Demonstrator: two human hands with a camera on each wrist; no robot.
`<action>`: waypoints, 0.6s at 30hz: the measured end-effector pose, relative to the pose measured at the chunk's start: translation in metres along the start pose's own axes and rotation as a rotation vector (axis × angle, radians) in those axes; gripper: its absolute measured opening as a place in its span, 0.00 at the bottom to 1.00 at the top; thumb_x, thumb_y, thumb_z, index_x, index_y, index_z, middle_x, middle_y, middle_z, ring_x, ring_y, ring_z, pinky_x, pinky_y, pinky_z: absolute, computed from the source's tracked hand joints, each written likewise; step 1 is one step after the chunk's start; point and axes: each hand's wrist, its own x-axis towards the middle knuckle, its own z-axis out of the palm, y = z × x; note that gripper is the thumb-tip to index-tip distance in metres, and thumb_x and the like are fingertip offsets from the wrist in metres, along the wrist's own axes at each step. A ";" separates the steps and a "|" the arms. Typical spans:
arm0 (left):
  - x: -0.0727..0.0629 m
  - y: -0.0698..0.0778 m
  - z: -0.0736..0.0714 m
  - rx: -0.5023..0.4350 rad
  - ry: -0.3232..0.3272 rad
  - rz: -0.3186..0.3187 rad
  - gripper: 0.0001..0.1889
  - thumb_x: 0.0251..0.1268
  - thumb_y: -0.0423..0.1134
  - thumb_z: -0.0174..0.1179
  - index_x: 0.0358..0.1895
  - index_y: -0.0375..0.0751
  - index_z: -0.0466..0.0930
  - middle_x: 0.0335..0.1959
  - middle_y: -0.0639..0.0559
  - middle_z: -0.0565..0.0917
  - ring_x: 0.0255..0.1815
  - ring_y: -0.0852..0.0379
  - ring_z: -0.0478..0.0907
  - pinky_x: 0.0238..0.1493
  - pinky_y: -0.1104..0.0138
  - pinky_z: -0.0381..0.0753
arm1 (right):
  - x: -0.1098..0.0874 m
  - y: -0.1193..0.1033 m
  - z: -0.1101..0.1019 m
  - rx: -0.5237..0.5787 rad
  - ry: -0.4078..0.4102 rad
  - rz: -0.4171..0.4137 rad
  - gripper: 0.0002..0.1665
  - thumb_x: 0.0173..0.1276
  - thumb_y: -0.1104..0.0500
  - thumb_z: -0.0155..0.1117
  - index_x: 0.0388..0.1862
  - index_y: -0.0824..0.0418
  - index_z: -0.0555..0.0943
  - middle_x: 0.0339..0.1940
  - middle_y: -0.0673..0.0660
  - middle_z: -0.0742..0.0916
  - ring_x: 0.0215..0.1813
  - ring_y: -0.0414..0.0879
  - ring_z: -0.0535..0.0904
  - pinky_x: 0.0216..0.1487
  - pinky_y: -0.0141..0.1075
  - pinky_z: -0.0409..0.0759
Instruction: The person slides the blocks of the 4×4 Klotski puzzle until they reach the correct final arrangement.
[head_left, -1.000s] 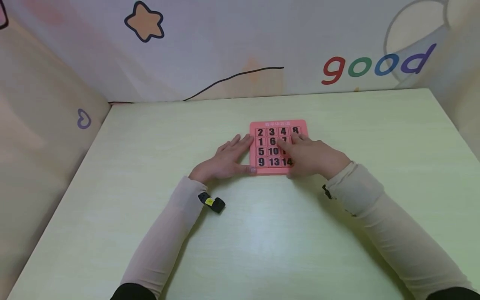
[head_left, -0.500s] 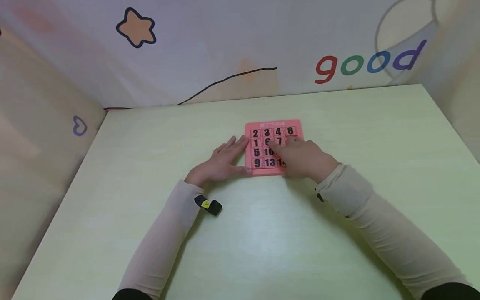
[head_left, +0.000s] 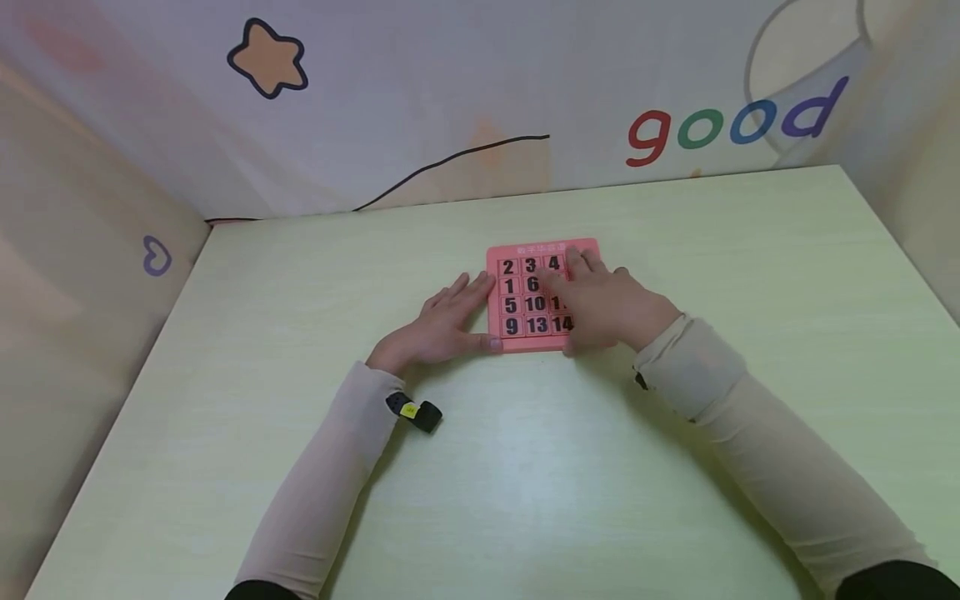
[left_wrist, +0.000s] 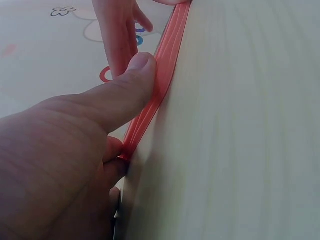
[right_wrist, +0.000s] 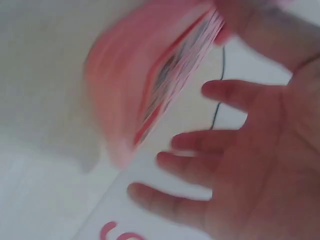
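A pink number slide puzzle (head_left: 525,343) lies flat on the table, with black numbers on its tiles. My left hand (head_left: 431,337) rests at its left side, fingers fairly straight along the edge, thumb on the near left corner. In the left wrist view that thumb (left_wrist: 132,82) presses against the puzzle's pink rim (left_wrist: 165,77). Over the puzzle's right part my right hand (head_left: 607,308) is spread, covering the right-hand tiles. In the right wrist view its fingers (right_wrist: 200,142) are extended and apart, above the blurred puzzle frame (right_wrist: 117,75); contact with the tiles is hard to tell.
The pale green table (head_left: 480,500) reaches back to a printed wall panel (head_left: 450,83) with a star and the word good. Side panels (head_left: 82,250) rise at left and right. A small black wrist camera (head_left: 416,412) sits at the left cuff.
My right fingers have lifted and spread out toward the top right of the puzzle, now covering the 8. The left hand keeps its place. The head view has shifted slightly.
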 end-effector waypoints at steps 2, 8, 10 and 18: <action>0.000 0.000 0.000 -0.008 0.000 0.002 0.52 0.66 0.63 0.62 0.84 0.56 0.38 0.83 0.61 0.39 0.81 0.62 0.24 0.78 0.56 0.28 | 0.004 0.007 -0.003 0.047 -0.034 0.006 0.67 0.54 0.50 0.82 0.85 0.52 0.50 0.83 0.69 0.43 0.81 0.67 0.34 0.70 0.72 0.49; 0.000 -0.001 0.002 -0.006 0.001 0.024 0.51 0.67 0.61 0.62 0.84 0.54 0.40 0.83 0.60 0.40 0.81 0.61 0.25 0.78 0.56 0.28 | 0.014 0.020 -0.005 0.139 -0.133 -0.002 0.71 0.54 0.48 0.82 0.85 0.49 0.44 0.83 0.66 0.39 0.81 0.64 0.31 0.70 0.72 0.49; 0.000 -0.001 0.002 -0.003 0.001 0.025 0.51 0.67 0.61 0.62 0.84 0.54 0.39 0.83 0.60 0.39 0.81 0.60 0.25 0.78 0.56 0.28 | 0.013 0.018 -0.005 0.141 -0.128 -0.005 0.70 0.54 0.49 0.83 0.85 0.49 0.45 0.83 0.66 0.41 0.81 0.64 0.32 0.70 0.71 0.51; 0.000 -0.001 0.000 -0.006 0.000 0.008 0.52 0.67 0.62 0.62 0.84 0.55 0.38 0.83 0.62 0.38 0.81 0.62 0.24 0.77 0.58 0.28 | 0.006 0.001 -0.005 0.037 -0.044 0.008 0.65 0.54 0.52 0.83 0.84 0.50 0.54 0.79 0.70 0.59 0.75 0.69 0.55 0.63 0.65 0.69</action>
